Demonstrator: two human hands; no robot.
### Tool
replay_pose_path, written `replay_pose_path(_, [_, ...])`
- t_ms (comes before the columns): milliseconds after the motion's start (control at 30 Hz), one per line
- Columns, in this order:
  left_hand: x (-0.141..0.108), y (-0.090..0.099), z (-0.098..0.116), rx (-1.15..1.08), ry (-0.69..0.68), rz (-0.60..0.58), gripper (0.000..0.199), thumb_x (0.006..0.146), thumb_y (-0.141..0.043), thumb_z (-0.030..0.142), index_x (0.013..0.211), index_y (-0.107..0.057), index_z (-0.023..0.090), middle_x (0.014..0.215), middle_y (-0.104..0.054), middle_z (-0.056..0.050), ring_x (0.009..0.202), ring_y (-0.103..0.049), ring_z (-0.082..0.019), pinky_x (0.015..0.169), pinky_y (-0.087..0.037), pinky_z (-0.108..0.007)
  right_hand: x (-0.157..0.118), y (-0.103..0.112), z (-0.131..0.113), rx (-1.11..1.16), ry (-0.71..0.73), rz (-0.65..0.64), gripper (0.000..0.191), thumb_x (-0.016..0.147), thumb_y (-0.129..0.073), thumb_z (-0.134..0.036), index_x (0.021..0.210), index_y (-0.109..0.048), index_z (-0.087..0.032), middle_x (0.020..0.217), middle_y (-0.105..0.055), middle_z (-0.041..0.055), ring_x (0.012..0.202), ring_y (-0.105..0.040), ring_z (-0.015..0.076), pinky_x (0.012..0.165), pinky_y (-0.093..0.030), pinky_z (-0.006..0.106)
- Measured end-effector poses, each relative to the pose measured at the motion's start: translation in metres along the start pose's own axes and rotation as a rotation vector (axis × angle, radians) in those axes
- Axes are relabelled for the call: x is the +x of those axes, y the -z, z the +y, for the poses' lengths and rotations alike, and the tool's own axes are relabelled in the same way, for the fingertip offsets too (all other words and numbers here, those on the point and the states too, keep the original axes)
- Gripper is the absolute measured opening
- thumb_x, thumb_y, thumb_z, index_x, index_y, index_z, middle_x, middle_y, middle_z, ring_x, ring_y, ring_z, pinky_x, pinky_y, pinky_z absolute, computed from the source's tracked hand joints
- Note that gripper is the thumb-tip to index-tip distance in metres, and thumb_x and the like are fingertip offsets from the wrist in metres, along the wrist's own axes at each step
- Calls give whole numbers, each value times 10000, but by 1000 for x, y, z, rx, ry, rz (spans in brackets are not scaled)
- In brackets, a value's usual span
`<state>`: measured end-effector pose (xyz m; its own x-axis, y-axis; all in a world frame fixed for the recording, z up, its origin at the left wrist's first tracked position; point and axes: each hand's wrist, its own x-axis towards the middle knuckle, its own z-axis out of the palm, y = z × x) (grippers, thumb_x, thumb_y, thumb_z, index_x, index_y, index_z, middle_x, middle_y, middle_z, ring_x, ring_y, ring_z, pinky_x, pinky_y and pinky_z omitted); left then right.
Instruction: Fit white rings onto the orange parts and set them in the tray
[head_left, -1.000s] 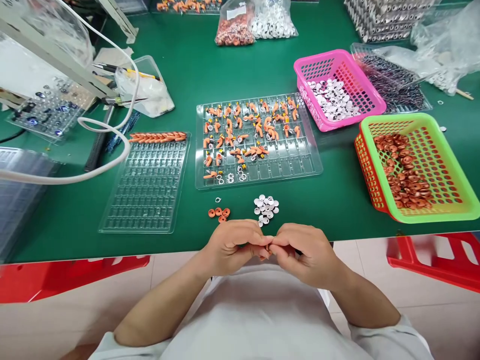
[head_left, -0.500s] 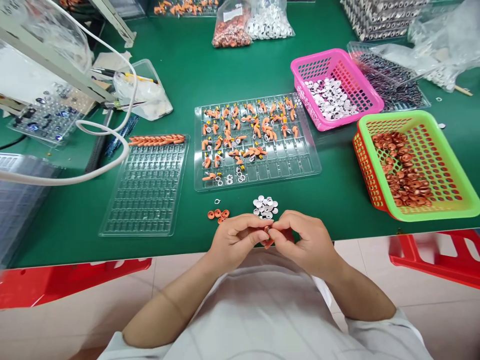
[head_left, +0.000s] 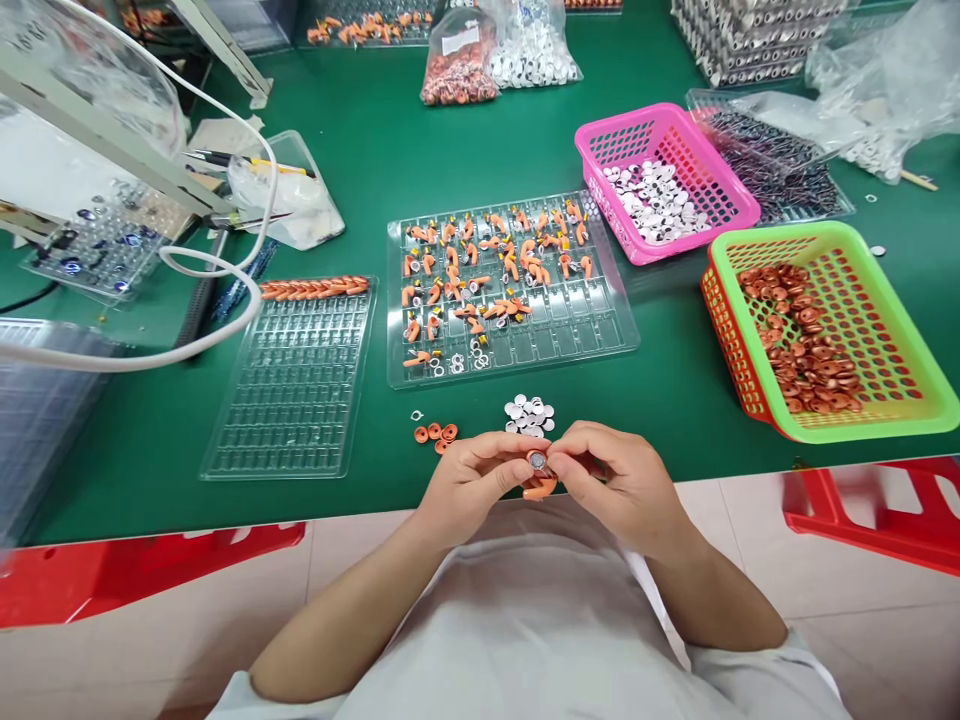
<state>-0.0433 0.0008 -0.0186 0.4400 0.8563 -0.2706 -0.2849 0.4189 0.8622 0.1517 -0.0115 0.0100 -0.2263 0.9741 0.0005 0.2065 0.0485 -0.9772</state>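
Note:
Close to my body at the table's front edge, both hands meet over a small orange earphone shell (head_left: 538, 490) with a round grey face turned up. My left hand (head_left: 466, 482) pinches it between thumb and forefinger. The thumb and forefinger of my right hand (head_left: 619, 482) are closed at its right edge; whether they also hold a smaller piece is hidden. Just beyond my fingers lies a pile of white round discs (head_left: 529, 414). Several copper-coloured caps (head_left: 435, 433) lie left of it, with a small ring (head_left: 417, 415) behind them.
A clear tray (head_left: 592, 335) holds orange shells and rings. Left of it lies another clear tray (head_left: 281, 400) with a row of copper caps. At right stand a pink basket (head_left: 720, 165) of white discs and a green basket (head_left: 892, 330) of copper caps. A white cable (head_left: 225, 330) loops at left.
The orange shell has turned, so its round grey face and curved stem now show. My right fingers have shifted slightly right. The small ring lies further left.

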Motion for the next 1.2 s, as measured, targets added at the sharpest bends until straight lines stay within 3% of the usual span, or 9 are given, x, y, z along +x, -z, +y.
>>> replay_pose_path(133, [1,1,2,75,-21,40,243,827,-785,323,1013,-785,167,913,-793,-103,781,-761,-206,743,-640,-301,-2,-1,3,-15,23,-11,57,931,-616,-228,922,-671,-219,812,-667,18,669,-594,132,571,-463,242])
replay_pose_path(267, [1,1,4,119,-44,55,235,855,-756,318,1043,-774,178,888,-786,-92,795,-755,-205,729,-635,-290,-4,-3,9,-161,109,0,299,849,-742,-280,1115,-610,-253,966,-665,39,862,-611,190,729,-522,310])
replay_pose_path(433, [2,-3,6,185,-167,68,191,858,-745,272,1024,-778,183,933,-716,-86,804,-716,-184,707,-639,-295,-3,-3,11,-151,113,-59,290,885,-711,-313,1143,-587,-262,1110,-663,65,1013,-605,225,861,-517,374])
replay_pose_path(600, [3,-4,8,395,-372,31,183,885,-705,200,1054,-768,223,887,-667,-73,852,-633,-172,668,-594,-261,0,-2,10,106,-29,-123,74,940,-625,-291,960,-638,-221,956,-673,40,873,-629,175,800,-528,321])
replay_pose_path(867, [-1,-6,14,899,-693,-15,269,940,-585,102,1165,-660,230,958,-698,-54,834,-667,-143,712,-563,-242,1,-1,13,410,-296,-163,232,912,-652,-405,867,-619,-180,865,-652,31,797,-679,168,740,-587,308])
replay_pose_path(1067, [0,-4,13,1032,-765,-10,283,934,-570,76,1173,-634,213,953,-714,-59,823,-658,-151,728,-559,-258,3,-1,9,290,-309,-141,199,917,-620,-346,804,-595,-184,767,-623,-5,684,-632,129,630,-520,245])
replay_pose_path(1200, [-2,-3,14,935,-651,60,229,925,-611,102,1117,-677,209,899,-729,-48,805,-674,-155,724,-564,-260,0,-4,7,181,-289,-68,168,923,-591,-295,789,-569,-197,750,-598,-14,673,-610,129,589,-483,232])
